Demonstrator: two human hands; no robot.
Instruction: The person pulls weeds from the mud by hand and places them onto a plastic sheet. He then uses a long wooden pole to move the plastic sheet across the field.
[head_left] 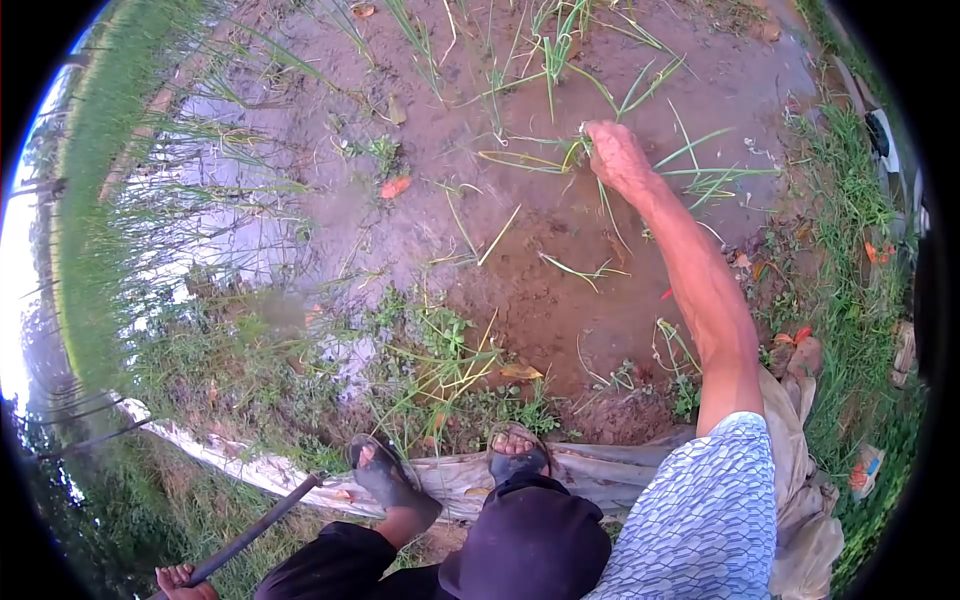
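My right hand (pixel 617 157) reaches far out over wet brown mud and closes around the base of a green grass-like plant (pixel 578 152), its blades spreading out on both sides of the fist. My left hand (pixel 178 582) sits at the bottom left edge, gripping a dark stick (pixel 255 532) that slants up to the right. My two feet in dark sandals (pixel 385 478) rest on a pale log or sheet edge at the mud's near border.
Several thin green shoots (pixel 552 50) stand in the muddy plot (pixel 520 260). Shallow water lies at the left (pixel 230 220). Weeds grow along the near edge (pixel 440 370), grass on the right bank (pixel 850 290). Cloth lies by my right side (pixel 800 500).
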